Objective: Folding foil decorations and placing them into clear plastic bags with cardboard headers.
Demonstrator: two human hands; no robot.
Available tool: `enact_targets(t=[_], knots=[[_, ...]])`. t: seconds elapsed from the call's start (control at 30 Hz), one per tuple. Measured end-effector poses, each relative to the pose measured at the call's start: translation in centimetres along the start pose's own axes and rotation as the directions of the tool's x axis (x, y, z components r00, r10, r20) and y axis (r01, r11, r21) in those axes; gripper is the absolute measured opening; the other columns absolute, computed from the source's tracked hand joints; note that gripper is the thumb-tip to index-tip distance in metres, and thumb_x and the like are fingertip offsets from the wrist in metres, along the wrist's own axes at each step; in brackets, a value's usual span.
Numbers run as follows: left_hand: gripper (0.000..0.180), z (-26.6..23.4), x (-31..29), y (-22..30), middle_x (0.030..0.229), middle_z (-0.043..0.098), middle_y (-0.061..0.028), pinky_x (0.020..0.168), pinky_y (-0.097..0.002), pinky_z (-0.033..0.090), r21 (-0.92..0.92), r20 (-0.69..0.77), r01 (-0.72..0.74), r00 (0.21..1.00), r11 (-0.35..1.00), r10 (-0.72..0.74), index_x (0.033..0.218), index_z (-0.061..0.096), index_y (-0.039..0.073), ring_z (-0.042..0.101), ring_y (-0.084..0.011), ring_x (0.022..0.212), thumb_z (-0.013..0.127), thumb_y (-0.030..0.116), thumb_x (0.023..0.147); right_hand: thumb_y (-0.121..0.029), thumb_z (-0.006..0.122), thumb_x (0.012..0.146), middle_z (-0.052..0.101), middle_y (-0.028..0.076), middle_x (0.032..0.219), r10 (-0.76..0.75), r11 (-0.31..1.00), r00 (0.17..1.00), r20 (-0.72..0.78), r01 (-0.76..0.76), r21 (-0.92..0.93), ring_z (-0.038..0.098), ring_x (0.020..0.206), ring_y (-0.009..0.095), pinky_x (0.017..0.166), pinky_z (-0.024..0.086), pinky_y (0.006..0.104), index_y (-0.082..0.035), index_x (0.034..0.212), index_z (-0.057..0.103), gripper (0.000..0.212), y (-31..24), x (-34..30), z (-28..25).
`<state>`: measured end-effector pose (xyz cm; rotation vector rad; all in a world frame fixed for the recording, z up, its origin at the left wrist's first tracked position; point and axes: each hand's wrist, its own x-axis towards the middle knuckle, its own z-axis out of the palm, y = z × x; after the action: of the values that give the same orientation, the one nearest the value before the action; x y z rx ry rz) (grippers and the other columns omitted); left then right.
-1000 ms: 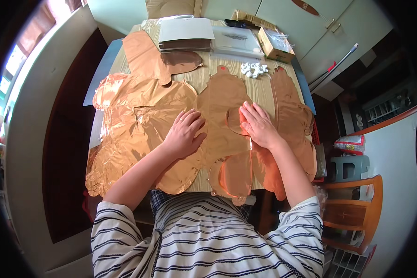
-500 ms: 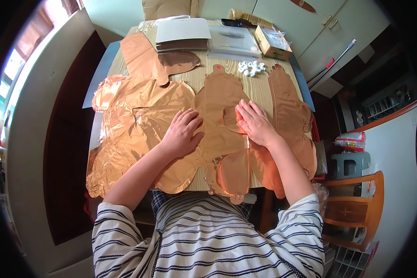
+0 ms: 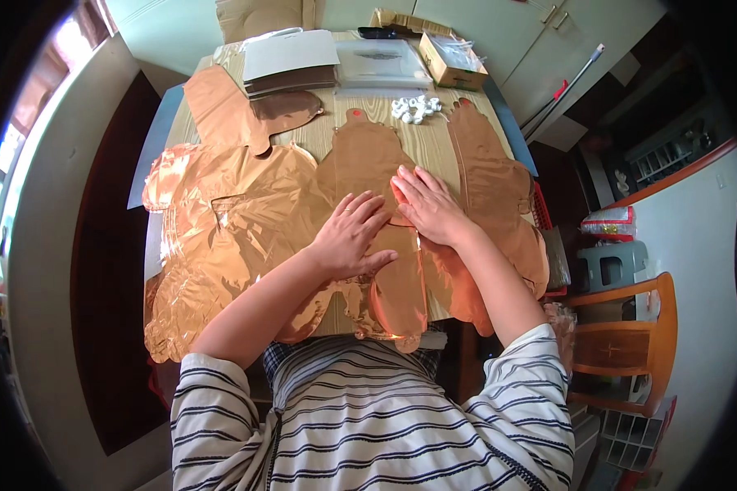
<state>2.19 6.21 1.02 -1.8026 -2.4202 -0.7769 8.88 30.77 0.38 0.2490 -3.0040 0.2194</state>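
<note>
Both hands are laid flat on a copper foil balloon (image 3: 368, 164) that is spread, uninflated, down the middle of the wooden bench (image 3: 434, 143). The left hand (image 3: 348, 237) is pressed palm down on the balloon's lower half, its fingers (image 3: 368, 214) spread apart and pointed away from the person. The right hand (image 3: 426, 209) is set just beside it, also palm down, its fingers held close together and stretched flat over the foil; nothing is gripped by either hand. The two hands are nearly touching at the fingertips. The balloon's lower end is hung over the near edge of the bench, above the person's striped shirt (image 3: 377, 417).

To the left, a large crumpled foil sheet (image 3: 221, 237) is spread across the bench and is overlapped by the left forearm. A second flat balloon (image 3: 491, 180) is laid to the right, touched by the right forearm. A further foil piece (image 3: 237, 114) is seen at the far left of the bench.

At the far edge, a white folder (image 3: 291, 53) is placed on a dark stack, with a clear plastic packet (image 3: 381, 61) beside it and an open cardboard box (image 3: 453, 61) to its right. A small heap of white bits (image 3: 413, 108) is lying just before the box, well apart from the hands. An orange wooden chair (image 3: 630, 335) is seen on the floor at the right.
</note>
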Motion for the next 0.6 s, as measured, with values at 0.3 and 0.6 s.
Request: enact_targets(t=[0.3,0.6], knots=[[0.088,-0.1,0.1,-0.6,0.151,0.043,-0.0220,0.121,-0.0577,0.022,-0.090,0.061,0.037,0.998,0.995,-0.032,0.143,0.051,0.003,0.034,-0.0423,0.146,0.060,0.071,0.087,-0.035,0.048,0.105,0.031,0.012,0.165,0.020,1.000,1.000,0.016,-0.021,0.001,0.026,0.151,0.037,0.124,0.021,0.0465,-0.011,0.156,0.036,0.057,-0.1,0.0,0.2],[0.103,0.2,0.1,-0.2,0.153,0.041,-0.0209,0.122,-0.0558,0.022,0.072,0.058,-0.020,0.998,0.997,0.016,0.146,0.046,0.004,0.031,-0.0406,0.148,0.068,0.075,0.075,-0.037,0.054,0.102,0.033,0.016,0.162,0.014,1.000,0.993,-0.117,-0.016,-0.013,0.029,0.149,0.036,0.122,0.024,0.0465,-0.010,0.153,0.038,0.060,-0.1,-2.1,-1.3]])
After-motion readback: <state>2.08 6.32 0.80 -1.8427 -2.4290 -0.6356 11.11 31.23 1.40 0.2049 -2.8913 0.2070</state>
